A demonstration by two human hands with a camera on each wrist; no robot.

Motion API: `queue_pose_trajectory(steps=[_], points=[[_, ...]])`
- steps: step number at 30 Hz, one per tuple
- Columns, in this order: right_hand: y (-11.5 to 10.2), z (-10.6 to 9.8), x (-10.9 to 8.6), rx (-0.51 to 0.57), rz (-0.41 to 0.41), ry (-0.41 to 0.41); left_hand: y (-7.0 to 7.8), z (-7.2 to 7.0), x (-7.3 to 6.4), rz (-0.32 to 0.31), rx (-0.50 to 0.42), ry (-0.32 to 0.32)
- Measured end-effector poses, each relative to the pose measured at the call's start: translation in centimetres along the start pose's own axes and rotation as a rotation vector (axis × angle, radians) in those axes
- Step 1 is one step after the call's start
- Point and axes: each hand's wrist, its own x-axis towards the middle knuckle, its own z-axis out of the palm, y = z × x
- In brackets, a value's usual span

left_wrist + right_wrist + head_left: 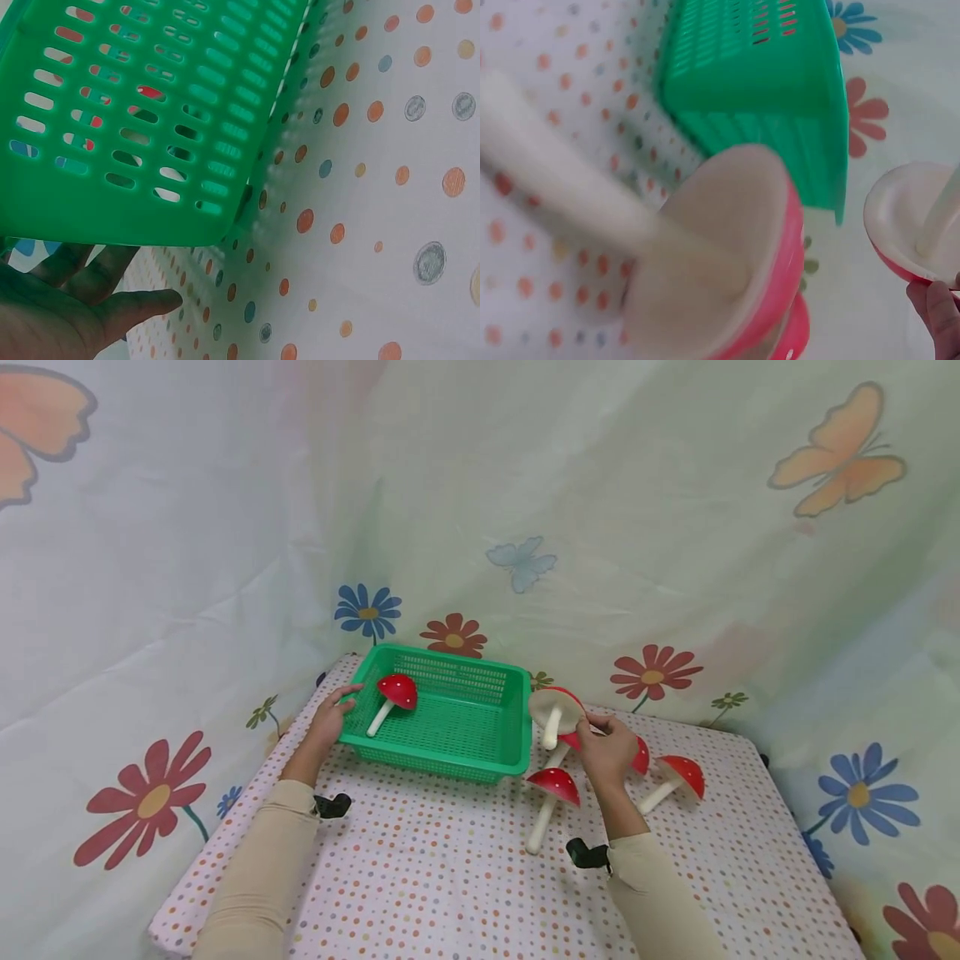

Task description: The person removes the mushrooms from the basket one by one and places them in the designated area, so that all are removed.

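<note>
A green plastic basket (442,763) stands at the table's back, with one red-capped toy mushroom (398,691) lying inside on its left. My left hand (327,720) is at the basket's left rim, fingers extended; the left wrist view has the fingers (112,270) and thumb close by the basket's rim. With my right hand (609,752) I pinch the cap edge of another toy mushroom (542,708), raised near the basket's right end, its pale underside facing me. In the right wrist view, fingertips (937,300) press on that cap's edge.
Below the right hand a toy mushroom (557,785) lies on the dotted tablecloth (435,877). Two more, partly hidden, show behind the hand, and another mushroom (684,774) lies farther right. A flower-printed curtain (465,485) hangs behind the table.
</note>
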Motion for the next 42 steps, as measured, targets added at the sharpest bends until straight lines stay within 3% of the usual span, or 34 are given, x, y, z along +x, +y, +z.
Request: queue_pose_trajectory(steps=[10,14,17,21,23,25,30,33,37,42], points=[[2.6,-5.2,-1.4,-0.163,0.108,0.066,0.1,0.1,-0.2,-0.011,-0.001,0.003],[4.5,-6.6,-2.4,-0.144,0.157,0.105,0.0,0.1,-0.2,-0.003,-0.002,0.001],[8.1,-6.9,-2.8,-0.15,0.184,0.146,-0.1,0.0,-0.1,-0.006,0.0,0.01],[15.0,-7.0,-3.0,-0.272,0.199,0.167,-0.2,-0.2,-0.2,-0.01,-0.006,0.021],[17.1,-7.3,-3.3,-0.325,0.195,0.162,-0.2,-0.2,-0.3,-0.011,-0.011,0.023],[17.1,-8.0,-3.7,-0.313,0.206,0.152,-0.2,-0.1,-0.3,-0.009,-0.016,0.014],[12.4,-9.4,-4.9,-0.271,0.248,0.123,0.0,0.0,-0.3,-0.016,-0.014,0.008],[10.5,-9.7,-5.5,-0.299,0.264,0.091,0.1,0.1,-0.3,-0.021,-0.02,0.007],[9.9,-9.8,-6.0,-0.314,0.262,0.077,0.0,0.1,-0.3,-0.024,-0.027,0.007],[10.0,-9.9,-6.4,-0.327,0.204,0.064,0.0,0.1,-0.3,-0.029,-0.029,0.017]])
